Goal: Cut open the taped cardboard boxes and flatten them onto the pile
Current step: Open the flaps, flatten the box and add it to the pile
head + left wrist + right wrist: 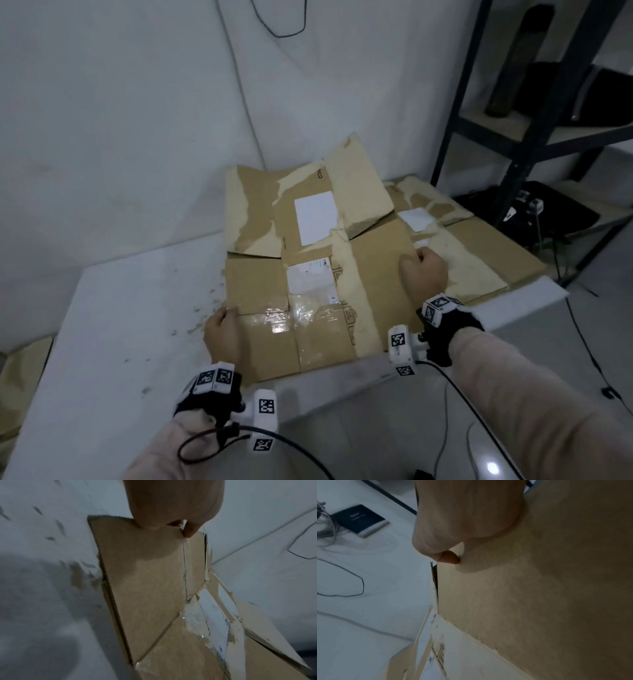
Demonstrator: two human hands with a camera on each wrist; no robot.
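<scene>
A flattened brown cardboard box (318, 274) with white labels and shiny clear tape lies on the white table (120, 325). My left hand (222, 325) grips its near left edge; in the left wrist view the thumb (190, 531) pinches the cardboard (145, 588) from above. My right hand (424, 270) grips the box's right edge; in the right wrist view its thumb (450, 558) presses on the top face (539, 588) and the fingers are hidden under it. Another flattened box (479, 260) lies underneath, sticking out to the right. No cutting tool is in view.
A black metal shelf rack (534, 120) stands at the right, with dark objects (534, 212) at its foot. Cables (582, 342) trail over the floor beside a dark flat case (359, 520). Small cardboard scraps (205, 308) dot the table. A white wall stands behind.
</scene>
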